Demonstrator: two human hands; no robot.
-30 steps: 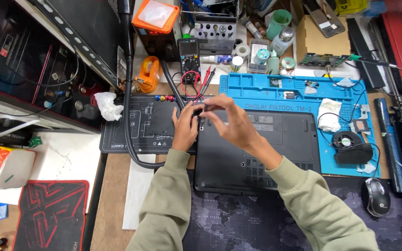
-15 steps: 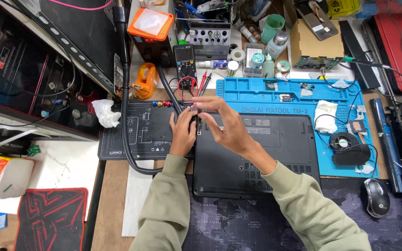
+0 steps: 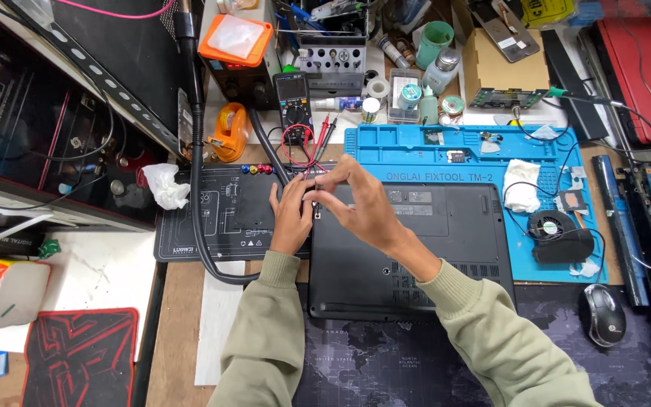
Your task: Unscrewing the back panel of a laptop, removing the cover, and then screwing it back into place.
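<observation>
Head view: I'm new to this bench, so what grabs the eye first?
Both hands, left hand and right hand, meet at the top left corner of a black laptop lying bottom up. Behind it lies a bright blue mat, with a small fan at its right.

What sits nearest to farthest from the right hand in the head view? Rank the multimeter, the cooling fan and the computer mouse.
From the right hand:
1. Multimeter, just behind the hand, slightly left.
2. Cooling fan, to the right on the blue mat.
3. Computer mouse, far right, at the desk's near edge.
</observation>
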